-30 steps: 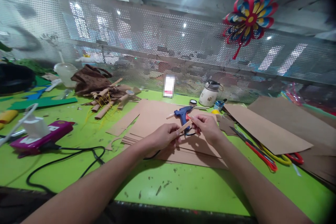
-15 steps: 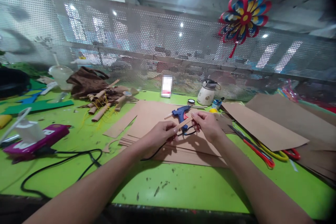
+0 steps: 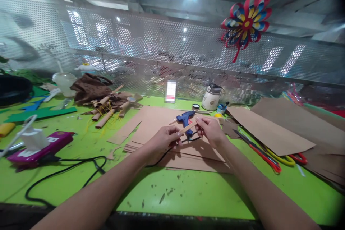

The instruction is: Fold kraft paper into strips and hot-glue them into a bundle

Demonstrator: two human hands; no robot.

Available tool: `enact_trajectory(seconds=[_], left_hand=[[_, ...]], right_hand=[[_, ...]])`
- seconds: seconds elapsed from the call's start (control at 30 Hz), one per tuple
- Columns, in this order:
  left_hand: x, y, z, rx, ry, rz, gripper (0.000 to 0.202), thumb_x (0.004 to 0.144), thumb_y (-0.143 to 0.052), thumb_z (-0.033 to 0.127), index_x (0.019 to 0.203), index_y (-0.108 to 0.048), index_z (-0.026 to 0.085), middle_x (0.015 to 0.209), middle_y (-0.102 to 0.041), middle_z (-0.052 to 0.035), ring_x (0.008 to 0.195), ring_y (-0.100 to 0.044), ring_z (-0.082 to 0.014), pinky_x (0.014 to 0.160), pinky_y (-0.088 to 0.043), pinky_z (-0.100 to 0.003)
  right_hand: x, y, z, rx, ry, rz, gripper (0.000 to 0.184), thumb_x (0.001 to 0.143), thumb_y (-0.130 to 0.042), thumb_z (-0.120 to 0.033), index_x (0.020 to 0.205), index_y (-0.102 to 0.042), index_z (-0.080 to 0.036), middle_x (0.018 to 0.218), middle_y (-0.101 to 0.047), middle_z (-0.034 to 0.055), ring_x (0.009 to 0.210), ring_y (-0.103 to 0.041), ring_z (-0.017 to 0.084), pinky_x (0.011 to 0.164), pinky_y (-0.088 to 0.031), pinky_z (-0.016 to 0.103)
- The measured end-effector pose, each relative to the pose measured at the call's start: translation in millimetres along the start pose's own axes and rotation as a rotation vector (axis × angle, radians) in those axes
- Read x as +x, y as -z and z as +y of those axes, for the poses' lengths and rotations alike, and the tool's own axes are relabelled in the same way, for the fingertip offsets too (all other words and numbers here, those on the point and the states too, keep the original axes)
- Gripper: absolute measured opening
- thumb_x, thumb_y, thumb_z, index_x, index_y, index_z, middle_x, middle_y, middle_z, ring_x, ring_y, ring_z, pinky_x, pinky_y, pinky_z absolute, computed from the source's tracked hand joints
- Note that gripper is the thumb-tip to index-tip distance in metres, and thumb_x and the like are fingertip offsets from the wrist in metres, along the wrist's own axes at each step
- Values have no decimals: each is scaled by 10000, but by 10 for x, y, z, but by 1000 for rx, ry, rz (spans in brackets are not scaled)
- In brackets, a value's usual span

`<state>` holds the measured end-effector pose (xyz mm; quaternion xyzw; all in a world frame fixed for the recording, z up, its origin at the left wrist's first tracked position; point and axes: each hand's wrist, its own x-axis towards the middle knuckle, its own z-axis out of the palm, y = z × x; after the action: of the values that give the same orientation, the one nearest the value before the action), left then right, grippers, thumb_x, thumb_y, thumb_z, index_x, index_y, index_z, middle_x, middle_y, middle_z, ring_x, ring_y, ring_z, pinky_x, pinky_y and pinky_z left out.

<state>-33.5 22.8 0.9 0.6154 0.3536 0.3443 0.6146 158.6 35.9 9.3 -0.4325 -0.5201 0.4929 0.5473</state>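
A narrow strip of brown paper (image 3: 188,127) is stretched between my two hands, above a stack of brown paper sheets (image 3: 153,115). My left hand (image 3: 168,136) pinches its left end between thumb and fingers. The right end is pinched by my right hand (image 3: 208,127). Just behind the strip lies a blue glue gun (image 3: 185,118) with a red trigger, resting on the sheets. Its black cord runs under my left hand, and part of its handle is hidden by the strip.
On the left sit a purple power strip (image 3: 40,151) with a black cord, rolled paper tubes (image 3: 104,118) and a brown cloth bag (image 3: 90,88). At right are red-handled scissors (image 3: 272,163) and large brown sheets (image 3: 269,129). A white bottle (image 3: 211,99) stands at the back.
The camera view has tilted slightly, so the scene sits a little lower. Both hands keep their pinch on the strip, with hardly any movement.
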Motion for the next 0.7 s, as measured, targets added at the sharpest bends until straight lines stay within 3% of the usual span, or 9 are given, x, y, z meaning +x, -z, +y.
enact_trajectory(seconds=[0.17,0.3,0.33,0.47,0.7], left_hand=[[44,34,20,33,-13,66,278,763,-607,407,766,-533,139,532,-570,9,410,-410,-58,434,-286,-197],[71,64,-21,-1,-20,52,296,755,-610,422,781,-540,135,546,-574,3,419,-423,-64,443,-284,-201],[66,59,-24,-20,-32,43,292,760,-607,418,787,-540,136,559,-574,3,438,-436,-65,452,-286,-198],[2,-22,26,-39,-108,21,271,806,-566,409,831,-553,139,616,-562,12,522,-467,-70,510,-319,-193],[-69,-128,140,176,-187,101,276,827,-532,407,821,-567,134,611,-541,16,543,-473,-90,521,-348,-203]], right_hand=[[-34,-29,-40,172,15,-33,470,764,-550,-589,754,-621,-124,638,-610,47,523,-540,115,470,-441,236],[-87,-117,-21,120,15,-61,385,740,-643,-475,930,-608,-142,806,-628,52,703,-590,146,567,-486,245],[-107,-155,-9,104,33,-64,429,707,-691,-424,1025,-578,-160,858,-629,47,747,-594,153,593,-494,250],[-198,-317,6,112,143,-24,885,587,-791,-252,1336,-321,-225,981,-629,36,868,-599,163,772,-496,294],[-249,-372,-79,151,176,41,959,563,-789,-242,1379,-290,-199,919,-647,34,843,-598,174,776,-496,305]])
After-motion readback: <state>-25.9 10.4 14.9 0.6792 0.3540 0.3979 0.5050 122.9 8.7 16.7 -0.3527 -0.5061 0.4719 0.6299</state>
